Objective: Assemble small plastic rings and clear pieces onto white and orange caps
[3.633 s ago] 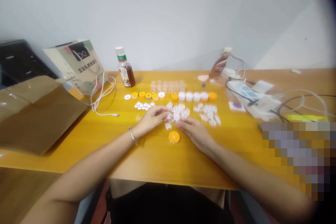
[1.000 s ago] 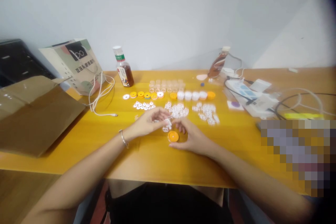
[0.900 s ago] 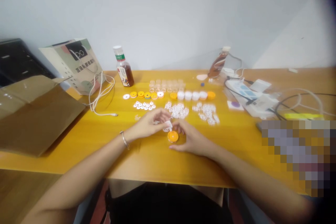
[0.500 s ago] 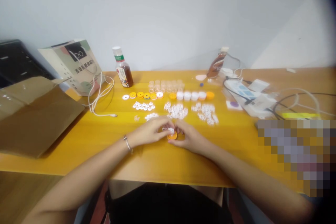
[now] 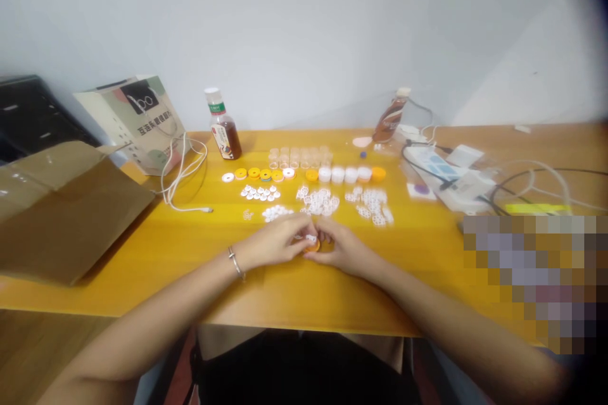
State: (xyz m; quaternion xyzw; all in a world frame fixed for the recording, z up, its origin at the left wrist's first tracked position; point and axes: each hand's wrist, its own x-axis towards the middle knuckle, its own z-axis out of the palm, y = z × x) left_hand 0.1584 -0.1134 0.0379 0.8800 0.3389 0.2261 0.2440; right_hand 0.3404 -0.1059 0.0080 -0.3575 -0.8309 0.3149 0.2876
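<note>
Both my hands meet at the middle of the yellow table (image 5: 294, 294). My left hand (image 5: 278, 242) pinches a small white plastic piece (image 5: 311, 238) and presses it onto an orange cap (image 5: 313, 246). My right hand (image 5: 342, 247) curls around the orange cap from the right and steadies it on the table. A bracelet sits on my left wrist. Just beyond my hands lie piles of small white pieces (image 5: 319, 200), with a second heap (image 5: 373, 205) further right. Behind them runs a row of orange and white caps (image 5: 304, 174) and a cluster of clear little cups (image 5: 299, 156).
A brown paper bag (image 5: 61, 215) lies at the left with a printed gift bag (image 5: 137, 120) behind it. A white cable (image 5: 183, 177) loops nearby. Two drink bottles, one (image 5: 223, 126) left and one (image 5: 389, 117) right, stand at the back. A power strip and cords (image 5: 451, 171) fill the right side.
My left hand picked a white piece from the pile and brought it down onto the orange cap. My right hand closed in around the cap. The hands now touch.
</note>
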